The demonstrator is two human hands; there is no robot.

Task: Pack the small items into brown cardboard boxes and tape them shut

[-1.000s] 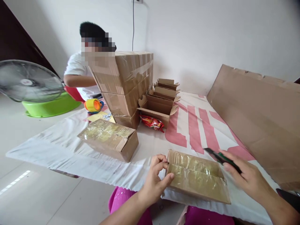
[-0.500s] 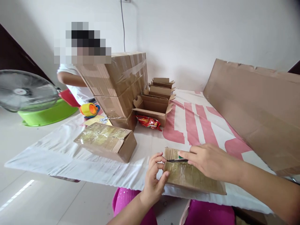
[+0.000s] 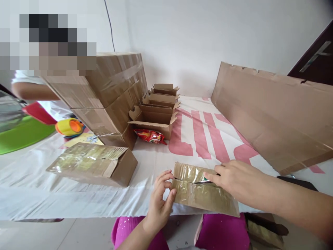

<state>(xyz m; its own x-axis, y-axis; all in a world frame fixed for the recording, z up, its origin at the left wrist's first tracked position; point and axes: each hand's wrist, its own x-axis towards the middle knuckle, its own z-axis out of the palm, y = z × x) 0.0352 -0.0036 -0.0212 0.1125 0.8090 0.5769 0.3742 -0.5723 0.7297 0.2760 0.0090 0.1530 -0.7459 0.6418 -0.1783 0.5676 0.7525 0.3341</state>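
A small cardboard box (image 3: 200, 198) with clear tape over its top lies at the near table edge in front of me. My left hand (image 3: 161, 196) grips its left end, thumb on the near side and fingers curled at the far side. In my right hand (image 3: 229, 178) is a slim metal blade (image 3: 201, 182) with a bit of green at its grip; its exact kind is mostly hidden by the fingers. The blade lies along the seam in the box's top, and a dark slit shows to its left.
Left of it sits another taped box (image 3: 88, 159). Stacked large cartons (image 3: 114, 93) and a row of open boxes (image 3: 156, 116) stand behind, with a red packet (image 3: 150, 136) in front. A large cardboard panel (image 3: 270, 114) leans at right. Another person's arm (image 3: 36, 91) is at far left.
The blade has moved to the right along the seam, and more of the slit shows behind it. My left hand keeps its hold on the box. The view has turned to the right.
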